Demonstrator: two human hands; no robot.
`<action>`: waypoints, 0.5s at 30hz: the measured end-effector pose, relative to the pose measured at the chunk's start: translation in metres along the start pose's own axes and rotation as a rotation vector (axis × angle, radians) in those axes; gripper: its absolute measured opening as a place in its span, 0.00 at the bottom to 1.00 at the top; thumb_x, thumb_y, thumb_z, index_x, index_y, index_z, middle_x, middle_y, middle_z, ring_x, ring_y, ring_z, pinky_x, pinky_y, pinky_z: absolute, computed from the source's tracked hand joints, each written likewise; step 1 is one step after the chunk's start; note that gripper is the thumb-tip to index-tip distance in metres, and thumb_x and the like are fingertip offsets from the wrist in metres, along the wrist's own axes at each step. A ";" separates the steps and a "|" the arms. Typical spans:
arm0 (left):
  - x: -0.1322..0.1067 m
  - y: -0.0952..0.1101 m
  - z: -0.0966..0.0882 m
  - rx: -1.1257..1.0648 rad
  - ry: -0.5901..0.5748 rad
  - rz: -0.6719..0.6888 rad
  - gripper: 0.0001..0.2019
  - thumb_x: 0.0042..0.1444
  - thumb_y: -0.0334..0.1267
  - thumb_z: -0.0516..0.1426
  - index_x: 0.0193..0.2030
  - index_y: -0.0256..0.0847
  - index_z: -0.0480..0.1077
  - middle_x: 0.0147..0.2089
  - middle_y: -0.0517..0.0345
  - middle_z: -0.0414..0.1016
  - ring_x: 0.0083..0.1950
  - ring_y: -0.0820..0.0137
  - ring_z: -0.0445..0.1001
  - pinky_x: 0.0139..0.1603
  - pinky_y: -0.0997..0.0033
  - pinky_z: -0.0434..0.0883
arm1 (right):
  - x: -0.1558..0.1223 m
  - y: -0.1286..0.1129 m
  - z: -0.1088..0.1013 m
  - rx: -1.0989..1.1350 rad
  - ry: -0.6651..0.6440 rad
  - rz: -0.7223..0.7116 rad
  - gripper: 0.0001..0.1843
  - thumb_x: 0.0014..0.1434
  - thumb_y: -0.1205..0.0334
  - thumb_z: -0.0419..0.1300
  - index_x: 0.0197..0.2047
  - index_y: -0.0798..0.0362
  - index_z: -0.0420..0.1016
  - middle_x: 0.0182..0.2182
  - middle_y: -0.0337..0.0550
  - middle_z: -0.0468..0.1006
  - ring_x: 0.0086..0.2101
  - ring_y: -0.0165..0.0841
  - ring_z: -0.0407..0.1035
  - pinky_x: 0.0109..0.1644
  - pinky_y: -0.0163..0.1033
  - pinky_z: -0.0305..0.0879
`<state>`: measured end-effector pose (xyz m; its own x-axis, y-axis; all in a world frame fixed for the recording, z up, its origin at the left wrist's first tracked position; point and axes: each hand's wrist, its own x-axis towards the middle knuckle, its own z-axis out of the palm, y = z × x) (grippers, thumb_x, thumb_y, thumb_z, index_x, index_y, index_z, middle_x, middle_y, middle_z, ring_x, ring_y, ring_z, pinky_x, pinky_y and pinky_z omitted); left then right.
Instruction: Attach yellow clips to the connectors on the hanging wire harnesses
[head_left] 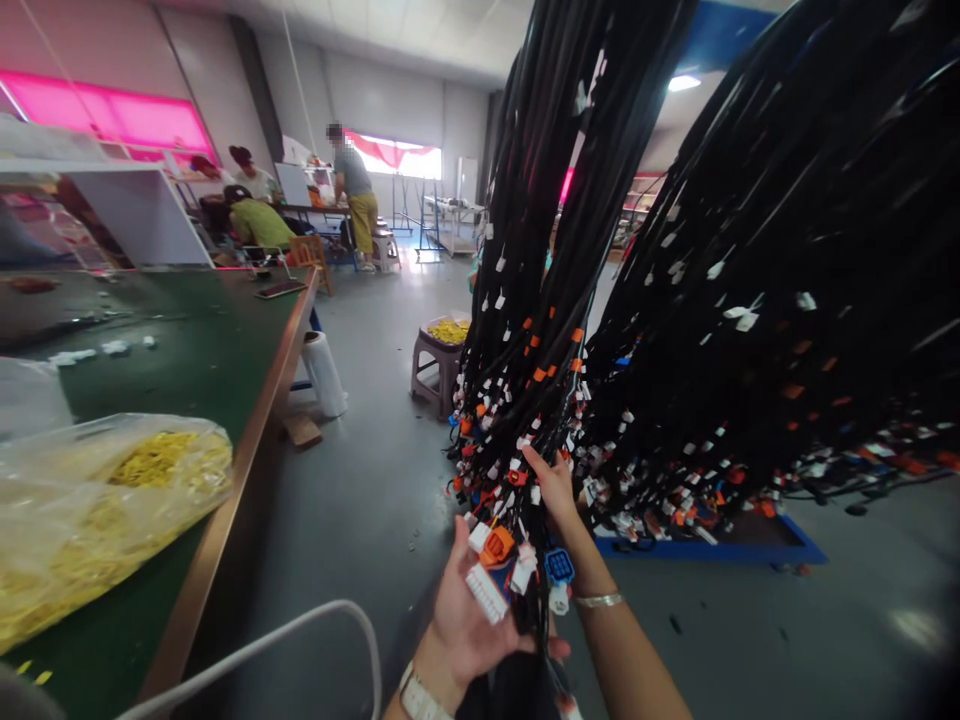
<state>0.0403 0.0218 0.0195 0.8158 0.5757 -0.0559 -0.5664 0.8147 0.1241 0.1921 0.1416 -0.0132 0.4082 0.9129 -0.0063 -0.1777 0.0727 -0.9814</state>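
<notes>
Black wire harnesses [555, 250] hang in a thick bundle, with white, orange, red and blue connectors at their lower ends. My left hand [472, 620] is palm up beneath these ends, thumb and fingers spread. Over its palm lie an orange connector [496, 546], a white multi-pin connector [487, 592] and other white plugs. A blue connector [559, 566] dangles between my wrists. Higher up, my right hand [556, 490] grips part of the bundle, its thumb pointing up and left; its other fingers are mostly hidden by wires.
A larger mass of harnesses [787, 300] hangs at right above a blue-edged cart [802, 540]. At left, a green-topped table [202, 330] bears a clear bag of yellow pieces [157, 460]. A stool [429, 370] holds more yellow pieces. Several people are in the background.
</notes>
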 end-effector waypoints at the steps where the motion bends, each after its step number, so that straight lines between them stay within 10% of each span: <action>1: 0.000 0.000 0.000 -0.007 0.011 -0.002 0.41 0.49 0.69 0.40 0.52 0.36 0.67 0.44 0.41 0.75 0.41 0.55 0.74 0.46 0.47 0.65 | 0.000 0.000 0.000 0.001 0.004 0.001 0.20 0.43 0.52 0.67 0.39 0.52 0.74 0.35 0.43 0.81 0.34 0.39 0.74 0.42 0.43 0.69; 15: 0.013 -0.027 -0.018 0.528 0.238 0.081 0.36 0.52 0.65 0.44 0.57 0.39 0.62 0.49 0.45 0.71 0.50 0.57 0.69 0.49 0.57 0.66 | -0.006 0.002 -0.012 0.136 -0.041 0.120 0.22 0.44 0.49 0.65 0.42 0.50 0.74 0.37 0.41 0.80 0.37 0.39 0.74 0.40 0.42 0.71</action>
<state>0.0641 0.0080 -0.0029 0.6890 0.6841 -0.2394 -0.4410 0.6579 0.6106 0.1999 0.1314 -0.0176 0.3402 0.9338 -0.1108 -0.3435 0.0137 -0.9391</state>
